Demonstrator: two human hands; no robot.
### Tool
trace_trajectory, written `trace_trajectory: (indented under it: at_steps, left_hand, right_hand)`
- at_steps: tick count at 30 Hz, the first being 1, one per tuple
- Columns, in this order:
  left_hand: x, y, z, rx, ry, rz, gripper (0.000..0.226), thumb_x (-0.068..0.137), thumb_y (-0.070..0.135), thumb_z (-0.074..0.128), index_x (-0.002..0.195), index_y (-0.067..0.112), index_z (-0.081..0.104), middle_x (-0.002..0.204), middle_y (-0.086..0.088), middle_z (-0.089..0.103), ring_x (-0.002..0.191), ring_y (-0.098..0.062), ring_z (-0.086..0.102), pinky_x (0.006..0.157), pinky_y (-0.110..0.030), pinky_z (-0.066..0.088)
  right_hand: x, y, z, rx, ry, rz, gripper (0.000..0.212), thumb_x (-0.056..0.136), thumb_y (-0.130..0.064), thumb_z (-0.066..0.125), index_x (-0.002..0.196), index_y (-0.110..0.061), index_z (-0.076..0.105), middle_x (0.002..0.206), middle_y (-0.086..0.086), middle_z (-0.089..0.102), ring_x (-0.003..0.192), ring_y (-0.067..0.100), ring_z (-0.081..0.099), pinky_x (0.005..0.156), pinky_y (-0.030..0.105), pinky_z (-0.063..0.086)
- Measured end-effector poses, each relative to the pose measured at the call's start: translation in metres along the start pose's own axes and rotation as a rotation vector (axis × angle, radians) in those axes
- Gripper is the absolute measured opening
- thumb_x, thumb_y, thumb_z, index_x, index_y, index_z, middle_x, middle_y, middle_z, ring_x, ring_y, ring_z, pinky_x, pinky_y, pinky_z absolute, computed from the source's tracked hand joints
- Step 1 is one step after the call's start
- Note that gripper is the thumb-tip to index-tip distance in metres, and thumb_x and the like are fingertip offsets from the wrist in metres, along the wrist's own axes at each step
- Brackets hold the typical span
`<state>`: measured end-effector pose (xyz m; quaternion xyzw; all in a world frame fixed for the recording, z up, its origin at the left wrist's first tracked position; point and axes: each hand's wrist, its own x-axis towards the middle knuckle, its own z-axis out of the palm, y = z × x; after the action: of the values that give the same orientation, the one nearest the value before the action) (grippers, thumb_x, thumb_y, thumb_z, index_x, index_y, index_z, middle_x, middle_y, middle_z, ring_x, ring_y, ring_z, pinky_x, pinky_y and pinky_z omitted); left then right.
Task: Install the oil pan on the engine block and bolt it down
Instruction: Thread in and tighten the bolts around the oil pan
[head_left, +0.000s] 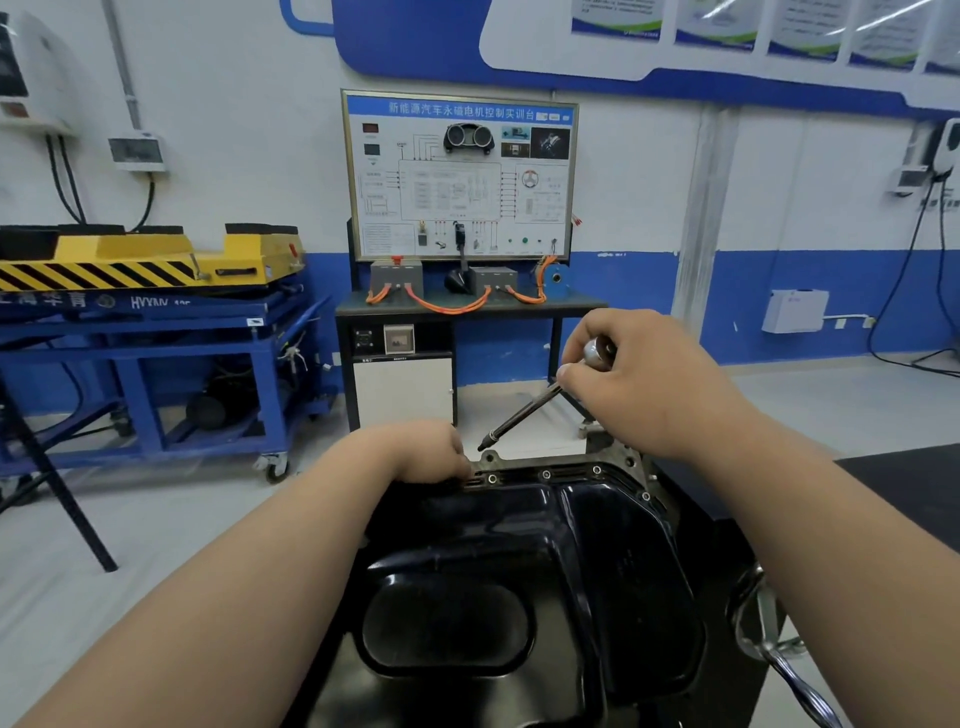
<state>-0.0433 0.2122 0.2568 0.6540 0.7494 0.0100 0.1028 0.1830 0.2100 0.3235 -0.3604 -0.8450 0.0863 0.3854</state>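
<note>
Blue-and-white workshop walls back a blue trolley (156, 332) at left and a training board (460, 176) in the middle. Nearer, the left hand (426, 452) rests at the far left corner of the black oil pan (519, 545); its fingers are hidden, so I cannot tell their grip. The pan already sits on the engine block (626, 460) with bolts (546, 474) along its far flange, and the right hand (639, 379), clamped round a knurled metal tool (519, 415), suggests bolting is only partly done.
</note>
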Motion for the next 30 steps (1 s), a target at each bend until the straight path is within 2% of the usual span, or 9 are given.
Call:
trace_trajectory:
  at_steps: [4,7,9,13,17,21,24,26,30]
  left_hand:
    - [-0.008,-0.013,-0.006,-0.219,-0.018,0.019,0.020,0.095,0.035,0.049,0.081,0.028,0.061,0.077,0.011,0.059,0.071,-0.007,0.051,0.064,-0.022,0.036]
    - [-0.010,-0.020,-0.006,-0.415,-0.060,0.006,0.017,0.097,0.023,0.048,0.089,0.023,0.063,0.072,0.010,0.067,0.063,-0.007,0.052,0.062,-0.023,0.040]
    - [-0.010,-0.022,-0.007,-0.490,-0.091,-0.007,0.017,0.097,0.016,0.047,0.093,0.018,0.064,0.073,0.007,0.069,0.056,-0.004,0.054,0.050,-0.018,0.040]
    - [-0.009,-0.021,-0.009,-0.499,-0.127,-0.028,0.020,0.095,0.010,0.048,0.095,0.014,0.067,0.073,0.003,0.069,0.046,-0.001,0.054,0.038,-0.015,0.035]
    - [-0.010,-0.022,-0.009,-0.439,-0.087,-0.017,0.019,0.094,0.013,0.051,0.090,0.019,0.069,0.070,0.008,0.070,0.056,-0.006,0.055,0.046,-0.019,0.038]
    - [-0.012,-0.024,-0.008,-0.424,-0.055,-0.003,0.017,0.093,0.015,0.053,0.092,0.020,0.070,0.069,0.011,0.071,0.054,-0.001,0.057,0.047,-0.016,0.041]
    - [-0.011,-0.024,-0.007,-0.394,-0.033,0.006,0.017,0.089,0.016,0.058,0.087,0.024,0.072,0.073,0.012,0.072,0.063,-0.002,0.062,0.063,-0.024,0.051]
    - [-0.009,-0.025,-0.007,-0.356,-0.015,0.006,0.016,0.086,0.019,0.061,0.080,0.027,0.073,0.073,0.015,0.072,0.071,-0.004,0.063,0.075,-0.029,0.052]
    - [-0.005,-0.025,-0.006,-0.286,0.005,-0.011,0.016,0.082,0.025,0.065,0.068,0.030,0.072,0.074,0.015,0.071,0.081,-0.008,0.064,0.075,-0.026,0.050]
  right_hand:
    - [0.000,-0.005,-0.002,0.006,0.006,-0.028,0.011,0.078,-0.026,0.059,0.068,-0.030,0.057,0.056,-0.020,0.053,0.056,0.003,0.049,0.050,0.024,0.038]
    - [0.000,-0.011,-0.001,-0.003,0.016,-0.045,0.010,0.077,-0.027,0.059,0.068,-0.031,0.057,0.058,-0.017,0.054,0.058,0.004,0.051,0.052,0.025,0.040]
    - [-0.001,-0.014,0.001,-0.001,0.006,-0.048,0.010,0.078,-0.027,0.059,0.069,-0.030,0.057,0.059,-0.024,0.054,0.059,0.002,0.050,0.051,0.024,0.038]
    - [-0.004,-0.015,0.002,-0.001,-0.003,-0.036,0.011,0.079,-0.026,0.061,0.068,-0.029,0.058,0.056,-0.023,0.053,0.060,0.001,0.050,0.051,0.023,0.040]
    - [-0.005,-0.014,0.002,-0.017,0.000,-0.006,0.010,0.078,-0.025,0.060,0.068,-0.027,0.058,0.055,-0.022,0.053,0.058,0.006,0.050,0.052,0.024,0.040]
    - [-0.003,-0.015,0.004,-0.031,-0.006,0.001,0.009,0.078,-0.026,0.060,0.069,-0.028,0.058,0.056,-0.022,0.054,0.056,0.005,0.049,0.054,0.026,0.042]
    - [-0.001,-0.019,0.006,-0.014,-0.007,-0.008,0.010,0.078,-0.026,0.059,0.068,-0.028,0.059,0.057,-0.020,0.055,0.056,0.005,0.050,0.055,0.028,0.046]
    - [-0.001,-0.023,0.007,-0.007,-0.023,-0.025,0.011,0.078,-0.026,0.059,0.068,-0.029,0.058,0.057,-0.025,0.053,0.056,0.001,0.048,0.052,0.025,0.041]
    - [0.000,-0.032,0.006,-0.013,-0.022,-0.059,0.011,0.078,-0.026,0.060,0.068,-0.030,0.057,0.055,-0.016,0.051,0.056,0.000,0.049,0.050,0.022,0.036]
